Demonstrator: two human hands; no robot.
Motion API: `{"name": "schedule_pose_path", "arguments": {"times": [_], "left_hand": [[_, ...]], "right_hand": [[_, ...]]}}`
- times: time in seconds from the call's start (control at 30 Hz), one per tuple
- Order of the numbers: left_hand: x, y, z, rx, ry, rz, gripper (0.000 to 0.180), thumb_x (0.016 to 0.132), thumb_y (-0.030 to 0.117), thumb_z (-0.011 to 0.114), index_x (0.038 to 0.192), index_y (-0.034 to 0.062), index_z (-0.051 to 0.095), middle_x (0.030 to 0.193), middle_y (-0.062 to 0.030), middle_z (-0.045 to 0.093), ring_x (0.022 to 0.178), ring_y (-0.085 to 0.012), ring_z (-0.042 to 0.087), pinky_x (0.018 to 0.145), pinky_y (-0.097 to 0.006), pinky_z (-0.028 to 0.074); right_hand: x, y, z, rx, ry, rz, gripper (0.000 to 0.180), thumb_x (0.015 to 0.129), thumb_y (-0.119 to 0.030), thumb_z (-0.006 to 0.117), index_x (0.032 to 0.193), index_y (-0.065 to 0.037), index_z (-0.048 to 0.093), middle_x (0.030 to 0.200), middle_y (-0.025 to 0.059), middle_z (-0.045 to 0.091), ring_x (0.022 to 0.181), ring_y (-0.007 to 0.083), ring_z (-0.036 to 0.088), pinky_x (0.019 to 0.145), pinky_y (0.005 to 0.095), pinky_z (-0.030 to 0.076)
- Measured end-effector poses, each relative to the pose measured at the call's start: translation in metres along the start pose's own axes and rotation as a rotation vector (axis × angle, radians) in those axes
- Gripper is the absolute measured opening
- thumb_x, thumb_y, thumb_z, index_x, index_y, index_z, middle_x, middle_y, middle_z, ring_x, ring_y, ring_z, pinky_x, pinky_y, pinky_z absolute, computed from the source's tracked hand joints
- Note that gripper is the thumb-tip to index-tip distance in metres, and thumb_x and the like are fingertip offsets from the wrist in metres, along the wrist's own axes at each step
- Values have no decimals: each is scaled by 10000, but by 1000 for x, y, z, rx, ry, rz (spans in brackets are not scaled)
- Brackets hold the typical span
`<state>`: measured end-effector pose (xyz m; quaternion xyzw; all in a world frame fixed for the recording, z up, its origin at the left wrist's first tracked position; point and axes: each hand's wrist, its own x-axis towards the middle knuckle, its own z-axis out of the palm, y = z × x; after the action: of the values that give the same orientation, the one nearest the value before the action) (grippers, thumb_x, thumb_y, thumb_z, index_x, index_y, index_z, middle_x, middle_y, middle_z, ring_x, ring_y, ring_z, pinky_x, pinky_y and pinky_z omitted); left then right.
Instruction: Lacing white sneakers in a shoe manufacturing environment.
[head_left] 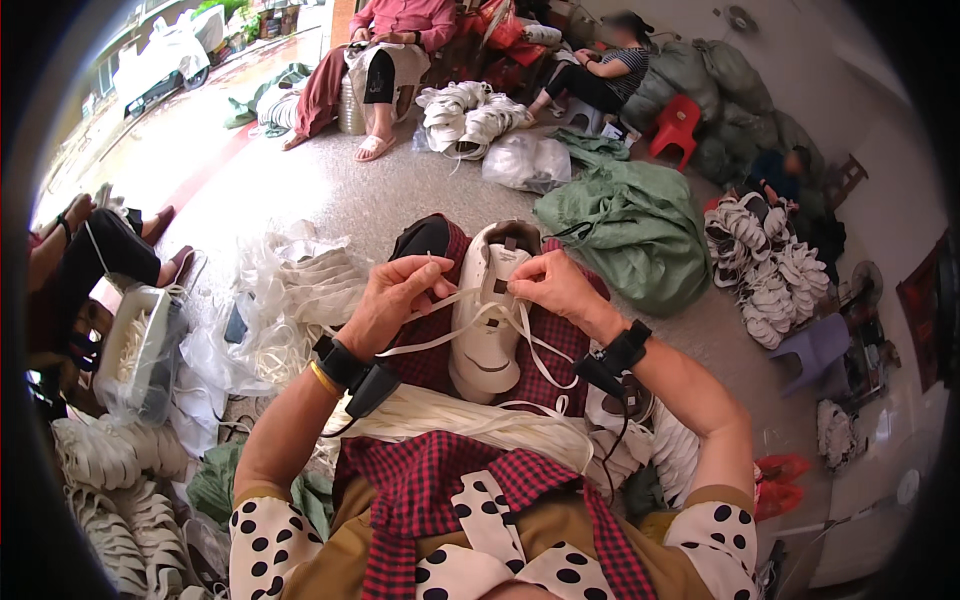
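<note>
A white sneaker (487, 350) rests on my lap over red-and-black checked cloth, its toe toward me. White shoelace (428, 347) runs through part of its eyelets, and loose ends hang down on both sides. My left hand (398, 292), left of the shoe, is closed with thumb and forefinger pinching a lace end. At the right eyelet edge, my right hand (562, 288) pinches the lace; its fingertips partly hide the exact hold. A thick bundle of white laces (470, 424) lies across my lap, just below the toe.
Plastic-wrapped white shoe parts (320, 285) and a plastic bin (135, 345) are on the left. A green sack (630, 235) lies ahead right, with piled shoes (765, 260) beyond. Other people sit around; a red stool (676, 130) stands at the back.
</note>
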<state>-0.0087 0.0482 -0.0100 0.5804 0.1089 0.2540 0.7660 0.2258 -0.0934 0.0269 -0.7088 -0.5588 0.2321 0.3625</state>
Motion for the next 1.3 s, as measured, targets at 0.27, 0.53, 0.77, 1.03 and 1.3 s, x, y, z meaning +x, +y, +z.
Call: {"name": "schedule_pose_path", "arguments": {"times": [0.27, 0.53, 0.77, 1.03, 1.3], "left_hand": [[2, -9, -9, 14, 46, -23, 297, 1036, 253, 540, 1177, 18, 654, 871, 11, 654, 755, -40, 595, 585, -151, 437], [1, -17, -13, -15, -8, 23, 294, 1024, 245, 566, 1154, 5, 674, 869, 2, 685, 806, -55, 628, 618, -172, 479], [-1, -17, -11, -58, 4, 41, 291, 1033, 251, 546, 1148, 14, 667, 886, -8, 665, 732, -42, 588, 607, -158, 454], [1, -19, -9, -65, 23, 54, 270, 1023, 220, 567, 1135, 2, 681, 863, -18, 683, 823, -76, 648, 634, -184, 502], [-3, -17, -5, -7, 44, 46, 293, 1032, 254, 549, 1153, 17, 671, 875, -15, 661, 765, -55, 596, 634, -175, 477]], "right_hand": [[0, -22, 9, -306, 46, -9, 157, 724, -133, 736, 736, 22, 712, 687, 105, 697, 629, 170, 667, 592, 326, 514], [0, -34, 11, -78, 98, 133, 229, 712, -73, 750, 830, 23, 579, 692, 137, 676, 637, 223, 697, 576, 355, 531], [-6, -29, 9, -502, 147, -177, 153, 727, -64, 683, 850, 3, 620, 719, 157, 674, 705, 297, 699, 640, 380, 534], [-6, -8, 23, -104, 231, -34, 100, 753, -60, 656, 822, 2, 619, 728, 159, 688, 677, 284, 702, 623, 369, 536], [-15, -24, 25, -425, 205, -131, 98, 763, -75, 665, 825, -12, 622, 737, 155, 694, 680, 307, 698, 624, 388, 539]]}}
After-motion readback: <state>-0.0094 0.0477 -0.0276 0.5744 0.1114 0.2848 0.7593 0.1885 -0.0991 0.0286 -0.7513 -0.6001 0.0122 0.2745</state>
